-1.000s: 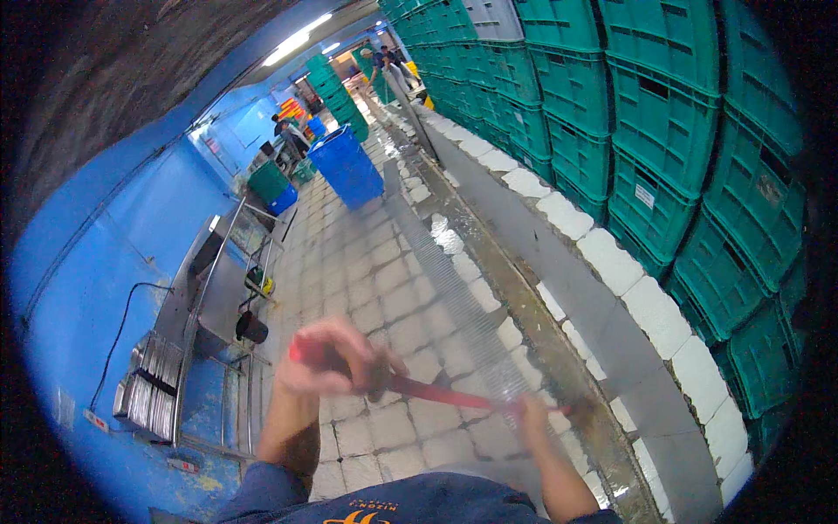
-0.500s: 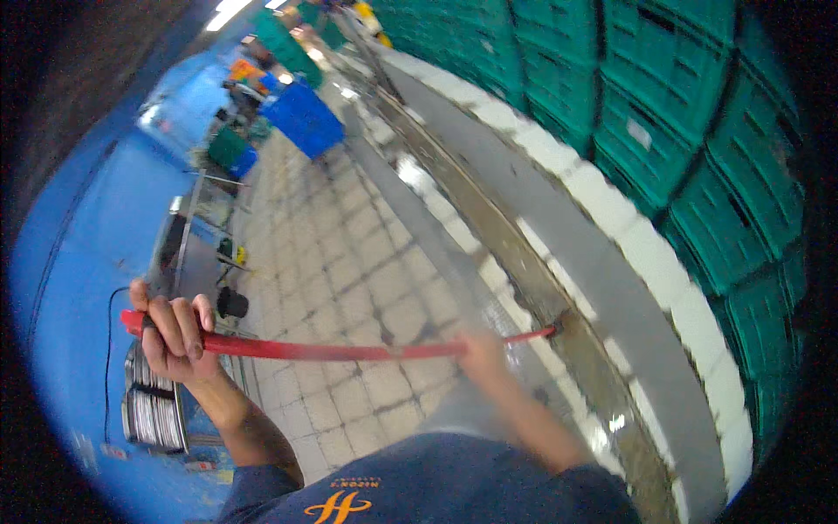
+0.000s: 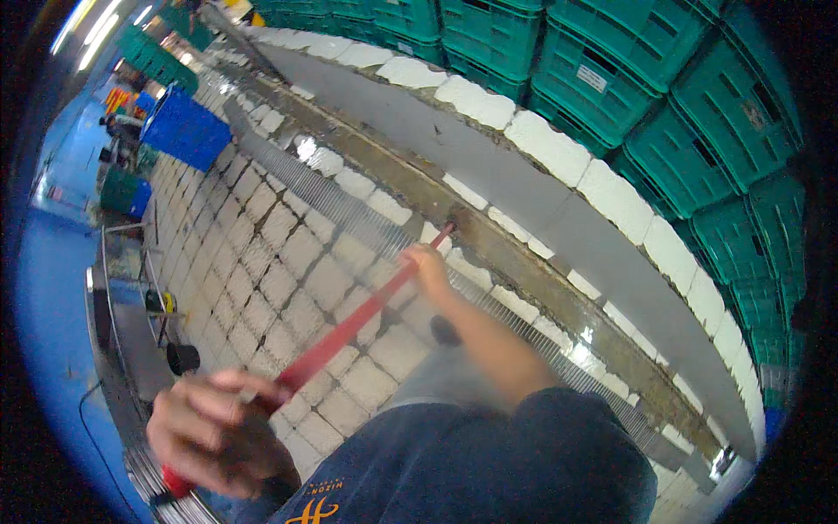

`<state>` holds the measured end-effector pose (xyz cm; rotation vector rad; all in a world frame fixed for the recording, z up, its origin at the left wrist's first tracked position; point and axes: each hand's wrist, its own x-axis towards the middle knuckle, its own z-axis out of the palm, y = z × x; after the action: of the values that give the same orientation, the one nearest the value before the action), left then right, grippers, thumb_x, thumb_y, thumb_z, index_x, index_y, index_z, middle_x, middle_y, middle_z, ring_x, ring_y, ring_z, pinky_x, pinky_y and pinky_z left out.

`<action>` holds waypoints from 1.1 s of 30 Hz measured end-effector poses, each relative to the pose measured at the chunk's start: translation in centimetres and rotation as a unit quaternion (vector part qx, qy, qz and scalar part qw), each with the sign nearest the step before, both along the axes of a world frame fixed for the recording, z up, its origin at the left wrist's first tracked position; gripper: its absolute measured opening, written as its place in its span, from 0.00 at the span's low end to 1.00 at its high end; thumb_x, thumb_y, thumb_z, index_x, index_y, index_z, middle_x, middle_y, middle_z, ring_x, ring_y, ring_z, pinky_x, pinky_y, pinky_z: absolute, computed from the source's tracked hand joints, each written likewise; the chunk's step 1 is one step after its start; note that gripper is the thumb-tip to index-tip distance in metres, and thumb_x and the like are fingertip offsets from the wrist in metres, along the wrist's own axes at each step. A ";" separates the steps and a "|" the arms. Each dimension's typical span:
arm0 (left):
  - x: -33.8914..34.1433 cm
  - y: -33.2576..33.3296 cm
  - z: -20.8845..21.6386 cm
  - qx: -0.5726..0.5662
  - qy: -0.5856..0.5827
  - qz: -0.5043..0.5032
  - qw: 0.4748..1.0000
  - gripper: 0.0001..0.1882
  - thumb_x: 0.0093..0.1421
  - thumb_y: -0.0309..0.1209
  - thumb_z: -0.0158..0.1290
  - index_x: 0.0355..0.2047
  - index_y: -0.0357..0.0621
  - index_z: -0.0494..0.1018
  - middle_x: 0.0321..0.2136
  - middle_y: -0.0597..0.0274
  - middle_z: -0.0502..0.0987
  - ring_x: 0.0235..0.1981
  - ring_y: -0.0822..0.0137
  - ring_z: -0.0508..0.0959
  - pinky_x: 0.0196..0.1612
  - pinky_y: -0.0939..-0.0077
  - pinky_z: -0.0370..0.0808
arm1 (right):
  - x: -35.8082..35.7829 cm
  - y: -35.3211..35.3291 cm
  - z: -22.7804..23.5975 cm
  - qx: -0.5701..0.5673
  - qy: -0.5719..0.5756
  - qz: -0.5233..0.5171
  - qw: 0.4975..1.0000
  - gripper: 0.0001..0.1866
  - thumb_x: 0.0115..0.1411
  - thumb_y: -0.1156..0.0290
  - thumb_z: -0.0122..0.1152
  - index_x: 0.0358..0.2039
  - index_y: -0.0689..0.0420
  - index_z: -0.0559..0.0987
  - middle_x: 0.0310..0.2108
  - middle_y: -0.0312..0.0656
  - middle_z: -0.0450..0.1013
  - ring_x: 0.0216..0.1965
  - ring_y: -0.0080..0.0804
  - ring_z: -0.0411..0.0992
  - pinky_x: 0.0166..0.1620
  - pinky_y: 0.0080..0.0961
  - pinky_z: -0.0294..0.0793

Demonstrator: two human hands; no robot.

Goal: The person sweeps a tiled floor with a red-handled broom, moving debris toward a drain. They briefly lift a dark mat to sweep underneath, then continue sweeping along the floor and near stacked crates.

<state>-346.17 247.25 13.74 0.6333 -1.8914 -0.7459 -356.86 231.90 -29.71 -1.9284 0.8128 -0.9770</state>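
A long red pole [image 3: 340, 336] runs slantwise in front of me, from the lower left up toward the drain channel [image 3: 515, 249] in the floor. My left hand [image 3: 214, 428], somewhat blurred, is wrapped round its near end; a red tip sticks out below the fist. Farther along, my right hand [image 3: 425, 266] grips the pole close to its far end. That far end reaches down into the channel, where a small dark reddish part shows; what kind of tool head it is, I cannot make out.
Stacked green crates [image 3: 602, 79] line the right side behind a low grey wall [image 3: 524, 175] topped in white. A ribbed metal grating [image 3: 305, 179] lies along the channel on the tiled floor [image 3: 262, 253]. A blue bin [image 3: 185, 127] and a metal-framed stand [image 3: 113, 288] are at the left.
The pole has swung from nearly level to a steep slant. My left hand has come down and nearer; my right hand has gone up and left. The view has turned, shifting the bin left.
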 end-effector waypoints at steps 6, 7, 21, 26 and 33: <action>13.6 7.6 3.2 -0.088 0.219 0.061 0.970 0.14 0.51 0.31 0.66 0.36 0.47 0.74 0.13 0.79 0.68 0.15 0.81 0.69 0.24 0.75 0.75 | -0.6 4.4 6.9 -0.025 0.217 0.211 0.953 0.04 0.54 0.67 0.63 0.31 0.50 0.80 0.30 0.39 0.78 0.36 0.44 0.77 0.44 0.46 0.70; 15.1 8.5 2.7 -0.125 0.262 0.149 0.945 0.15 0.54 0.30 0.63 0.40 0.45 0.71 0.13 0.78 0.67 0.14 0.80 0.68 0.23 0.76 0.72 | -1.0 5.1 7.7 -0.007 0.232 0.214 0.949 0.04 0.53 0.68 0.63 0.31 0.50 0.80 0.28 0.40 0.78 0.35 0.45 0.77 0.44 0.46 0.70; 21.6 -9.0 -4.9 0.160 0.173 0.153 0.960 0.07 0.60 0.27 0.60 0.34 0.42 0.72 0.12 0.63 0.71 0.13 0.62 0.75 0.38 0.39 0.77 | 12.7 -7.2 -6.7 0.054 0.114 0.050 0.991 0.02 0.52 0.74 0.60 0.28 0.54 0.77 0.32 0.48 0.75 0.38 0.52 0.74 0.39 0.47 0.71; 20.5 -18.6 1.2 0.190 -0.024 0.094 0.977 0.14 0.60 0.36 0.64 0.22 0.41 0.77 0.19 0.60 0.79 0.24 0.60 0.81 0.45 0.44 0.77 | 25.1 -15.3 -4.8 0.077 -0.110 0.005 0.991 0.02 0.52 0.73 0.59 0.26 0.56 0.77 0.27 0.44 0.71 0.34 0.45 0.72 0.37 0.38 0.70; 23.4 -23.0 2.8 0.060 -0.205 0.025 0.977 0.10 0.65 0.37 0.55 0.30 0.46 0.75 0.19 0.61 0.73 0.23 0.63 0.78 0.37 0.53 0.75 | 36.7 -24.2 1.2 0.090 -0.071 0.153 0.981 0.03 0.54 0.71 0.60 0.26 0.55 0.78 0.27 0.44 0.73 0.34 0.42 0.74 0.38 0.37 0.72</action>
<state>-322.72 224.28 16.55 0.9662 -2.2041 -0.7433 -320.20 207.67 -28.47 -1.7417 0.4851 -0.8131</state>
